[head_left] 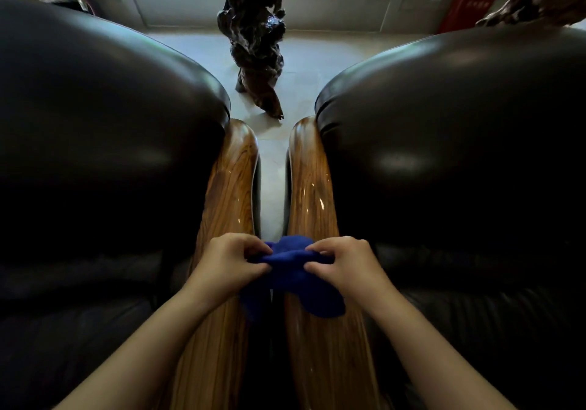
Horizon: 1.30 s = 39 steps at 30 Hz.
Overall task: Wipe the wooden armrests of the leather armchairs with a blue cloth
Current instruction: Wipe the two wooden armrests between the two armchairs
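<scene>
Gripping the blue cloth point(293, 278) between them, the left hand point(226, 263) and right hand point(345, 263) pinch it closed-fingered above the gap between the two wooden armrests point(314, 187). They seem to be bunching or refolding it; next it needs pressing flat onto one rail. Beyond, leather armchairs point(459, 156) flank a gnarled wood sculpture point(257, 38).

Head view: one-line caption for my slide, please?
Both hands, left hand and right hand, bunch a blue cloth over two glossy wooden armrests of dark leather armchairs.
</scene>
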Tool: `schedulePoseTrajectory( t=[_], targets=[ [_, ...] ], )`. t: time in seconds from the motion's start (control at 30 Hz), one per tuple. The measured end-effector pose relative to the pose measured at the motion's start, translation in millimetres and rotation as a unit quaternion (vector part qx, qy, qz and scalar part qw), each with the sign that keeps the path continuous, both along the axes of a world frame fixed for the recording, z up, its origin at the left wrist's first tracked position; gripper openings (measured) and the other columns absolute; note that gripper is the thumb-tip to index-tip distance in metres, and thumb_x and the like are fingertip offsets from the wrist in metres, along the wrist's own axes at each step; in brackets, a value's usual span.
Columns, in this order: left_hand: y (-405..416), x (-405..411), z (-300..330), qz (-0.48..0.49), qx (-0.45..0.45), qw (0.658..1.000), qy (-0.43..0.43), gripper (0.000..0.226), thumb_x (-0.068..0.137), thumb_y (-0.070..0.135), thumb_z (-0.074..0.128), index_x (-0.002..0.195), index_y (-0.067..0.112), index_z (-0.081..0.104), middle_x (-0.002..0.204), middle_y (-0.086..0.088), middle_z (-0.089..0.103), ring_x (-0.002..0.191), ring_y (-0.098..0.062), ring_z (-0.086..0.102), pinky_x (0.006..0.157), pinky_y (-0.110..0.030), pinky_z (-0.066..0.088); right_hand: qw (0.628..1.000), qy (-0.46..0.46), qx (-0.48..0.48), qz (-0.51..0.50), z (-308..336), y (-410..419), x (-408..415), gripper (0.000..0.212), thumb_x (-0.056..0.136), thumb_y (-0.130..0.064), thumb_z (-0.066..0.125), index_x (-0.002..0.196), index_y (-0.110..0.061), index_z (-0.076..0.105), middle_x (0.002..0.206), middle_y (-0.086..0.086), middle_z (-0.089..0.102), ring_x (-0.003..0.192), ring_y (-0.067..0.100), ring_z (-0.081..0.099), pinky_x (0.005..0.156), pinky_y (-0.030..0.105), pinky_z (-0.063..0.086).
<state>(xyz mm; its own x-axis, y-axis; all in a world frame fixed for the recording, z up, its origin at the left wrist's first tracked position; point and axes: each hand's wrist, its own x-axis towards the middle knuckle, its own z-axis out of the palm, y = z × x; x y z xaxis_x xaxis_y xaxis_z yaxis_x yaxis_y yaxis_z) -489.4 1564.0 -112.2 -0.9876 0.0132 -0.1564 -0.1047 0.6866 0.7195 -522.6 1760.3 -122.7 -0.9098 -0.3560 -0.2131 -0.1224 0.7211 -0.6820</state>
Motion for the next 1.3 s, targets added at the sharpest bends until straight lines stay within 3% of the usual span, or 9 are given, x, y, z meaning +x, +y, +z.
schedulePoseTrajectory(
  t=[0.13, 0.3, 0.43, 0.67, 0.8, 0.9, 0.97, 1.1, 1.3],
  targets=[
    [25.9, 8.5, 17.2, -0.043, 0.024, 0.997, -0.062, 0.023, 0.075, 0.012, 0.070, 0.093, 0.025, 0.066, 0.089, 0.007, 0.067, 0.084, -0.001, 0.064, 0.064, -0.012, 0.052, 0.997, -0.059, -0.001, 0.041, 26.6, 46.1, 11.2, 0.032, 0.078, -0.024, 0.070, 0.109, -0.031, 0.062, 0.096, -0.016, 0.061, 0.089, 0.000, 0.059, 0.068, 0.013, 0.048],
    [46.2, 29.0, 30.2, -0.069, 0.059, 0.992, -0.087, 0.028, 0.073, 0.010, 0.070, 0.093, 0.029, 0.065, 0.091, 0.010, 0.068, 0.089, 0.010, 0.061, 0.066, -0.006, 0.050, 0.996, -0.061, 0.005, 0.061, 43.3, 82.2, 32.3, 0.034, 0.079, -0.022, 0.069, 0.110, -0.033, 0.062, 0.092, -0.020, 0.060, 0.088, -0.004, 0.059, 0.069, 0.011, 0.048],
    [59.2, 45.6, 31.8, -0.074, 0.053, 0.991, -0.094, 0.029, 0.074, 0.011, 0.070, 0.095, 0.031, 0.064, 0.094, 0.009, 0.067, 0.092, 0.004, 0.063, 0.069, -0.012, 0.052, 0.997, -0.055, 0.005, 0.060, 42.6, 97.3, 46.9, 0.034, 0.080, -0.021, 0.068, 0.111, -0.035, 0.061, 0.093, -0.023, 0.057, 0.087, -0.007, 0.056, 0.071, 0.009, 0.044],
    [71.3, 55.7, 17.4, -0.057, -0.013, 0.998, 0.026, 0.030, 0.077, 0.013, 0.068, 0.100, 0.032, 0.061, 0.094, 0.017, 0.062, 0.090, 0.005, 0.059, 0.071, -0.011, 0.049, 0.998, 0.037, -0.001, 0.054, 25.3, 101.1, 47.9, 0.034, 0.081, -0.017, 0.066, 0.112, -0.030, 0.062, 0.095, -0.020, 0.057, 0.085, -0.006, 0.054, 0.079, 0.012, 0.042],
    [76.2, 70.0, -32.4, -0.042, -0.025, 0.999, 0.007, 0.041, 0.079, 0.014, 0.066, 0.117, 0.026, 0.055, 0.120, 0.008, 0.058, 0.111, -0.001, 0.052, 0.095, -0.021, 0.046, 0.998, -0.002, 0.024, 0.063, -26.3, 98.3, 48.5, 0.040, 0.083, -0.020, 0.065, 0.121, -0.025, 0.056, 0.116, -0.005, 0.061, 0.102, 0.004, 0.053, 0.093, 0.022, 0.044],
    [84.4, 75.3, -75.0, 0.032, 0.004, 0.999, -0.003, 0.052, 0.087, 0.017, 0.056, 0.135, 0.023, 0.038, 0.143, 0.003, 0.043, 0.130, -0.002, 0.034, 0.110, -0.024, 0.030, 0.999, -0.004, 0.020, -0.038, -79.0, 94.1, 57.3, 0.046, 0.089, -0.025, 0.056, 0.133, -0.022, 0.044, 0.140, 0.000, 0.048, 0.128, 0.009, 0.041, 0.106, 0.022, 0.029],
    [94.8, 72.5, -97.0, 0.071, -0.024, 0.997, 0.036, 0.054, 0.092, 0.021, 0.046, 0.140, 0.027, 0.022, 0.152, 0.006, 0.025, 0.138, -0.001, 0.016, 0.115, -0.028, 0.017, 0.991, 0.053, 0.040, -0.114, -105.6, 85.5, 65.3, 0.052, 0.094, -0.031, 0.044, 0.142, -0.022, 0.027, 0.154, -0.001, 0.023, 0.142, 0.010, 0.014, 0.111, 0.024, 0.013],
    [118.0, 70.7, -141.1, 0.039, -0.113, 0.991, 0.064, 0.052, 0.095, 0.034, 0.022, 0.139, 0.031, -0.005, 0.151, 0.015, -0.011, 0.138, 0.004, -0.020, 0.118, -0.034, -0.003, 0.982, 0.113, 0.102, -0.109, -145.8, 60.7, 85.7, 0.059, 0.094, -0.043, 0.017, 0.142, -0.031, -0.014, 0.155, -0.005, -0.013, 0.142, 0.009, -0.017, 0.117, 0.036, -0.001],
    [126.9, 52.7, -174.8, 0.058, -0.120, 0.989, 0.065, 0.060, 0.089, 0.038, 0.016, 0.140, 0.027, -0.015, 0.152, 0.010, -0.019, 0.140, -0.004, -0.020, 0.117, -0.037, -0.006, 0.964, 0.154, 0.175, -0.126, -161.7, 39.5, 74.4, 0.061, 0.092, -0.042, 0.023, 0.146, -0.017, 0.008, 0.155, 0.009, 0.014, 0.142, 0.027, 0.016, 0.113, 0.046, 0.022]
  ],
)
